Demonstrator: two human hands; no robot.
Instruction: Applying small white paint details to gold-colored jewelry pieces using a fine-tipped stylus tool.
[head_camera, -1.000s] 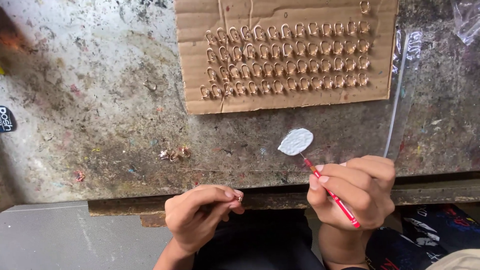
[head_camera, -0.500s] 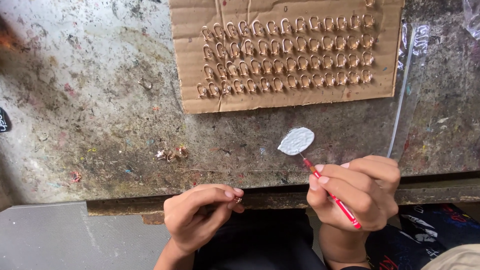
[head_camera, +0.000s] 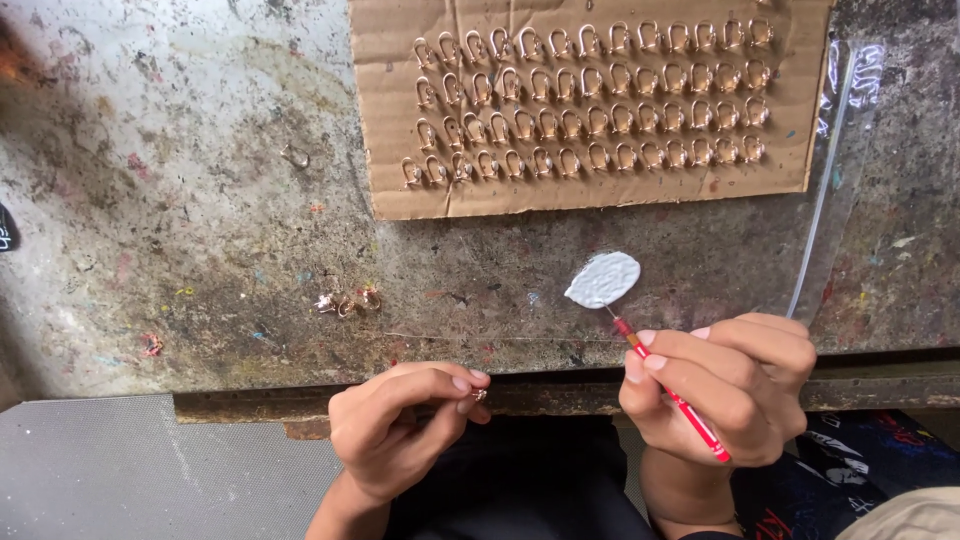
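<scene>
- the little gold piece (head_camera: 480, 395) in the left hand (head_camera: 395, 435) is mostly hidden by the fingertips, so its shape is hard to make out.
- the tip of the red stick (head_camera: 672, 397) is thin and hard to see where it meets the white blob (head_camera: 603, 279); it looks like it touches the blob's lower edge.
- the cardboard sheet (head_camera: 590, 100) is cut off at the top of the view, and the clear plastic strip (head_camera: 835, 190) beside it is hard to see.
- the left hand's grip is closed, pinching the little gold piece between thumb and fingers, just in front of the table's near edge.
- the right hand (head_camera: 725, 390) has its grip closed around the red stick, held like a pencil, slanting up toward the white blob.
- the cardboard sheet holds rows of small gold hooks (head_camera: 590, 75), all lined up.
- a few loose gold bits (head_camera: 347, 301) lie on the table, left of the blob.
- the table (head_camera: 180, 200) is grey, rough and full of old stains and paint spots.
- a grey mat (head_camera: 110, 470) shows below the table on the left.
</scene>
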